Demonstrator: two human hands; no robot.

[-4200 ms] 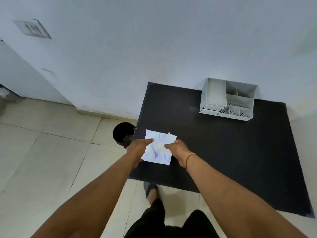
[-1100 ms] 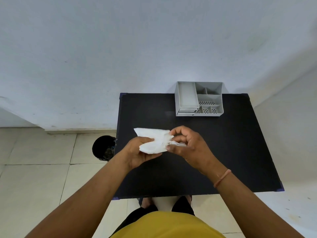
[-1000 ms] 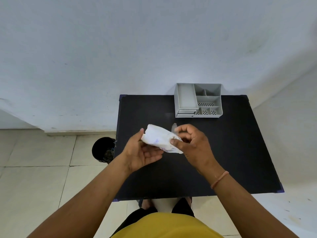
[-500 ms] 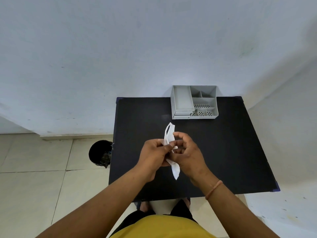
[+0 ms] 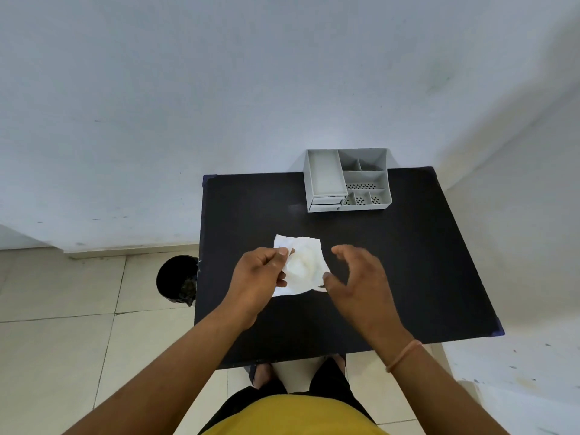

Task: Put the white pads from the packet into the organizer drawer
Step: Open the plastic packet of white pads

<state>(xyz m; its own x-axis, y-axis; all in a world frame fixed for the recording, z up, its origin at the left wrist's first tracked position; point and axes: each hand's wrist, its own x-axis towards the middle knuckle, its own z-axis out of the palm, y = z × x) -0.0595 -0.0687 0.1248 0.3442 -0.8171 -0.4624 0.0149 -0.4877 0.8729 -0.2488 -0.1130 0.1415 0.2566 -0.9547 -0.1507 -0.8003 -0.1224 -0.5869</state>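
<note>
Step in hand: opening the packet (image 5: 303,266), by my judgement; no pad yet drawn out, none seen in the organizer (image 5: 346,180).

Left hand (image 5: 255,277): grip pinched on the packet's left edge, thumb and forefinger closed on it, holding it above the black surface (image 5: 408,262).

Right hand (image 5: 357,277): grip wide, fingers curled and spread, just beside the packet's right edge; holding nothing.

Next move, as judged: right grip to enter the packet's mouth and pinch a pad; then carry it far-right to the organizer, whose small drawer (image 5: 324,201) at the near left appears shut and would need pulling out.

Packet: white, thin, crumpled, roughly square; soft bulge at centre; limp, likely to fold under a one-sided hold.
</note>
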